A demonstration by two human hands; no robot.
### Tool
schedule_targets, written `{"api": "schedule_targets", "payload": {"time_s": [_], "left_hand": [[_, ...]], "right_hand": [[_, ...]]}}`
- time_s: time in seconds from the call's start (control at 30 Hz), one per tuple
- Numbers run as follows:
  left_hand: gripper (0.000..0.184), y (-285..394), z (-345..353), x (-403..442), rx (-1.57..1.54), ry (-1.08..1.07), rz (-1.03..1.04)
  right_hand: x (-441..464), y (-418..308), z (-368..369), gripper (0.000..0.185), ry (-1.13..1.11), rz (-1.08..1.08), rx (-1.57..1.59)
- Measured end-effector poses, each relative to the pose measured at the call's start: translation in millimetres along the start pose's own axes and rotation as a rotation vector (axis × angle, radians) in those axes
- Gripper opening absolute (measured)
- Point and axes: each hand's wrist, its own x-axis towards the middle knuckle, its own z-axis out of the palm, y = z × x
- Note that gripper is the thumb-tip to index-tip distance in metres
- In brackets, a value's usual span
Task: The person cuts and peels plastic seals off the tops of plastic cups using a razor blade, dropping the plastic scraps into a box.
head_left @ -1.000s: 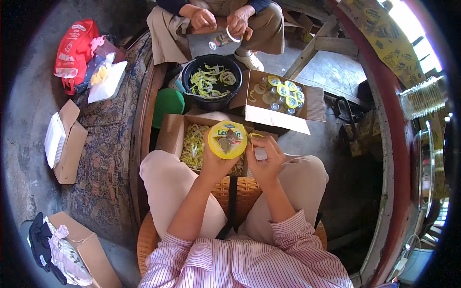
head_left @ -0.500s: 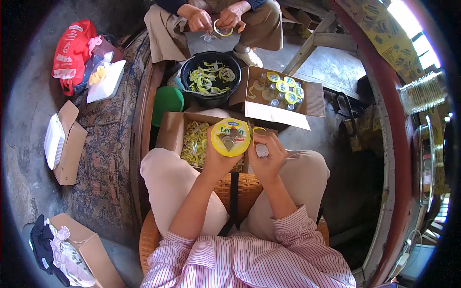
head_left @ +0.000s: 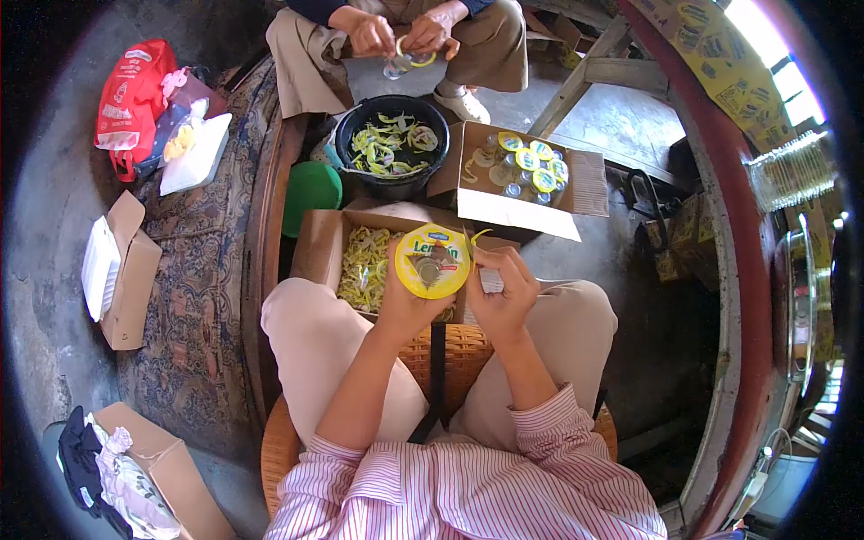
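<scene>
My left hand (head_left: 407, 301) is wrapped round a plastic cup (head_left: 433, 261) and holds it with its yellow printed top facing me. Lettering and a silvery round patch show on that top. At the cup's right rim, my right hand (head_left: 500, 286) is closed in a pinch. A thin dark sliver shows by its fingertips, too small to name. From the same spot a narrow yellow strip (head_left: 483, 233) curls outward. Below the cup, an open cardboard box (head_left: 317, 247) holds a heap of yellow strips (head_left: 364, 274), partly hidden by my hands.
Beyond the box stands a black bucket (head_left: 346, 144) with more yellow strips. An open carton (head_left: 589, 184) holds several yellow-topped cups. Opposite me, another person's hands (head_left: 400, 34) hold a clear cup with a yellow ring. A green lid (head_left: 313, 198) leans left of the bucket.
The yellow strip at the cup's right rim has changed from a small loop to a longer curl pointing up and right. The cup has shifted very slightly. The other person's hands have moved a little.
</scene>
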Motion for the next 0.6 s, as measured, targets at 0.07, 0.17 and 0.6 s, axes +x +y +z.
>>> {"api": "schedule_targets", "payload": {"time_s": [0.07,0.17,0.6], "left_hand": [[0.069,13.4,0.8,2.4,-0.098,-0.012,0.001],[0.070,10.3,-4.1,2.4,-0.013,-0.055,-0.006],[0.067,32.6,-17.4,8.8,0.041,-0.187,-0.014]], "right_hand": [[1.7,2.6,-1.6,0.020,-0.020,-0.011,0.024],[2.9,4.2,-5.0,0.020,-0.060,-0.018,0.023],[6.1,0.5,-13.9,0.014,-0.185,0.041,0.080]]}}
